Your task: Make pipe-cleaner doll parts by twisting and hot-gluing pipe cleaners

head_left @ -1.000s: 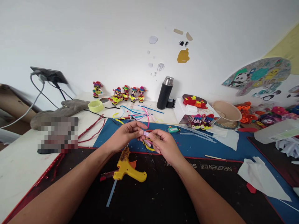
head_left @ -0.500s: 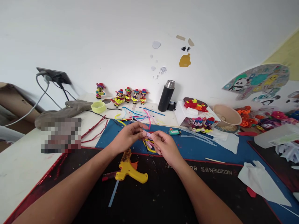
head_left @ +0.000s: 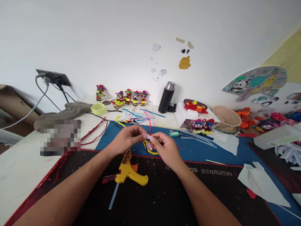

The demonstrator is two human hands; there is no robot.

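Left hand [head_left: 128, 138]: forearm slanting in from the near left, wrist bent inward, thumb and forefinger pinched together on a small pale-lilac strip [head_left: 148, 136]. Right hand [head_left: 168, 150]: forearm from the near right, fingers curled, thumb and forefinger closed on the strip's other end.

Surroundings: yellow glue gun [head_left: 129, 172] on the black mat [head_left: 174, 197], just nearer the person than the left hand; yellow stems [head_left: 154, 153] and pink pieces [head_left: 150, 146] beyond the mat's edge, partly behind the right hand; green box [head_left: 174, 134] past that hand; black flask [head_left: 166, 99] upright near the wall.

Strip: between both hands, above the blue mat [head_left: 197, 153]; long axis crosswise, dipping slightly rightward, ends hidden by fingertips.
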